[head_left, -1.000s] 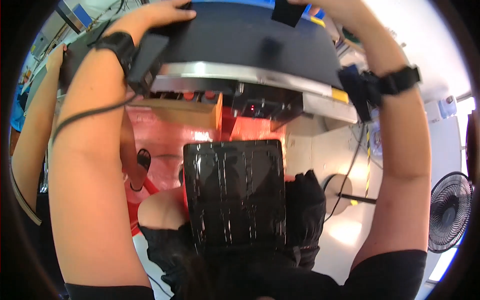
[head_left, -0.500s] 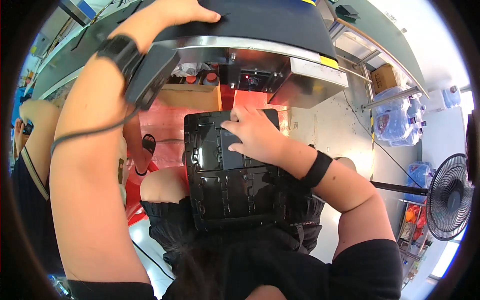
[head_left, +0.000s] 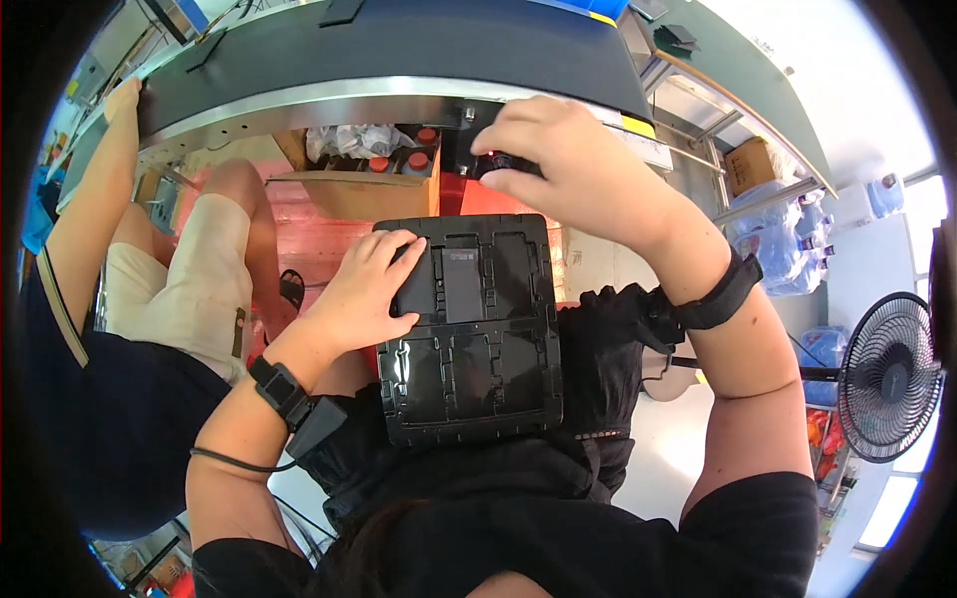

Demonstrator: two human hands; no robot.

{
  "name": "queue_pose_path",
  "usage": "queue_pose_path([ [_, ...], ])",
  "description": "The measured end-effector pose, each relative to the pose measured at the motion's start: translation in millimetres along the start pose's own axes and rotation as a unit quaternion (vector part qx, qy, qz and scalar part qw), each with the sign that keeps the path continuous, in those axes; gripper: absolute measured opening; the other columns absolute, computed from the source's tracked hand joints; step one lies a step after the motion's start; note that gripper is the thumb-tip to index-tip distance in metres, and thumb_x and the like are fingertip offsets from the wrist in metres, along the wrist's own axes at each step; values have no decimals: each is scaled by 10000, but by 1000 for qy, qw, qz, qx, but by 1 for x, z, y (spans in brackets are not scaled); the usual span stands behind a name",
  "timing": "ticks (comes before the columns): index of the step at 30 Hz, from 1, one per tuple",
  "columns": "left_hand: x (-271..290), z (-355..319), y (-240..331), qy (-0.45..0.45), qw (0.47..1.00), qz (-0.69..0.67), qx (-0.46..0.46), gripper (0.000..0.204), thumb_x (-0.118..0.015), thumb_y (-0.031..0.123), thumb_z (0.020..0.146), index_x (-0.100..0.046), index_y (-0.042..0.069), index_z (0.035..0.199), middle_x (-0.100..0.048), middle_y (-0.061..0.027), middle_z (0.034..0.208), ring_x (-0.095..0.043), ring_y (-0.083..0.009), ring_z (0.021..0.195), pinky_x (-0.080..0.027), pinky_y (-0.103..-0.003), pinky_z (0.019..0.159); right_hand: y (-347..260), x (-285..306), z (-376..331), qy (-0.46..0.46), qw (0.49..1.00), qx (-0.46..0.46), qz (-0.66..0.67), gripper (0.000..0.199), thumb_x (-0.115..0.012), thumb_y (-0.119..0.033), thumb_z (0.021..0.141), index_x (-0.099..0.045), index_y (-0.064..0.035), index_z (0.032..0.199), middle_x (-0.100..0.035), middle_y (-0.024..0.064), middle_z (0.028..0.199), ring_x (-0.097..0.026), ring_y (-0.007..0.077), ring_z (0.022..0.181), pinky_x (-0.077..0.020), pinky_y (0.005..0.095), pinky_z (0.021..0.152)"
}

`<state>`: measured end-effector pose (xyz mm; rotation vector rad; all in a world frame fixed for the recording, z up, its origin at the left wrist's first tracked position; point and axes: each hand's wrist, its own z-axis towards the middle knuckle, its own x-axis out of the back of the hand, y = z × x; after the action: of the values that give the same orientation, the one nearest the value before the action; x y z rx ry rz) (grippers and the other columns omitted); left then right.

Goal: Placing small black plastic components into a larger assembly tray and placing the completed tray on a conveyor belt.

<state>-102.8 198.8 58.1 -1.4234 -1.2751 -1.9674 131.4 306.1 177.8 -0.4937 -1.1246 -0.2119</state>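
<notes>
A black plastic tray (head_left: 469, 384) with moulded compartments rests on my lap. In its upper left compartment my left hand (head_left: 364, 299) grips a dark flat rectangular block (head_left: 417, 287) by its edges, thumb below and fingers above. Beside it a grey flat block (head_left: 463, 284) with small print lies in the neighbouring compartment. My right hand (head_left: 588, 164) reaches to the front of the conveyor, its thumb and fingers curled round a black control knob (head_left: 502, 161). The right-hand and lower compartments hold nothing that I can see.
The conveyor's dark belt (head_left: 399, 45) crosses ahead, with flat dark pieces at its far left. Below is a cardboard box (head_left: 374, 194) of red-capped bottles. A co-worker (head_left: 110, 399) sits at left, one hand at the belt's end. A fan (head_left: 892, 379) stands at right.
My left hand has come down from the belt to the tray with a dark block. My right hand has left the grey block and moved up to the knob.
</notes>
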Motion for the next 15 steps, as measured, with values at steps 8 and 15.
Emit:
queue_pose_path([
  [8,-8,-5,34,36,999,-1,6,692,-638,313,802,-350,-7,1344,-257,-203,1449,-257,-363,1343,-188,-541,1083,36,54,98,68,984,-75,-149,277,-589,-210,798,-651,1,966,-643,197,910,-595,335,882,-474,402,806],
  [15,-52,-4,37,19,998,59,-27,617,-519,376,881,-361,27,1364,-223,-161,1484,-204,-328,1371,-134,-540,1100,152,4,170,52,964,-147,-215,387,-678,-280,704,-654,10,959,-641,217,982,-598,351,953,-469,411,836],
])
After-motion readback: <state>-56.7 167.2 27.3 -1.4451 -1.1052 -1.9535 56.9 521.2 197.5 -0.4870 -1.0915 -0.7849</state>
